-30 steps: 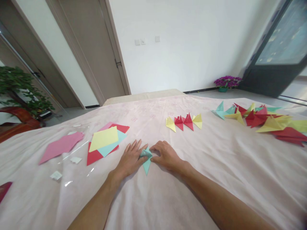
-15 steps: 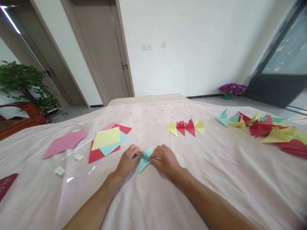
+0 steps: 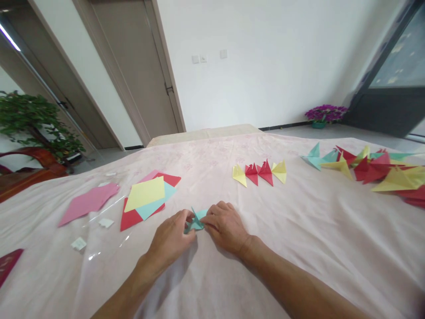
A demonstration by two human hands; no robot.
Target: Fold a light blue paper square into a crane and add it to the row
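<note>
A light-blue folded paper piece (image 3: pixel 198 221) lies between my hands near the middle of the cloth, with one thin point sticking up. My left hand (image 3: pixel 174 235) has its thumb and fingers closed around the left end of it. From the other side, my right hand (image 3: pixel 226 225) pinches its right part with fingertips together. The fingers hide some of the folds. Beyond them stands a short row of folded paper cranes, two red ones (image 3: pixel 265 173) between a yellow one (image 3: pixel 239 175) and another yellow one (image 3: pixel 279 171).
Loose square sheets, yellow (image 3: pixel 146 194), light blue and red, overlap at left. Farther left are pink sheets (image 3: pixel 89 204), clear plastic wrap and paper scraps (image 3: pixel 106 222). A heap of folded cranes (image 3: pixel 375 168) spreads over the right side. A dark red object (image 3: pixel 9 265) sits at the left edge.
The light-blue paper has been turned from pointing toward me to lying crosswise, with a point now raised. My left hand has gone from lying flat with spread fingers to gripping the paper.
</note>
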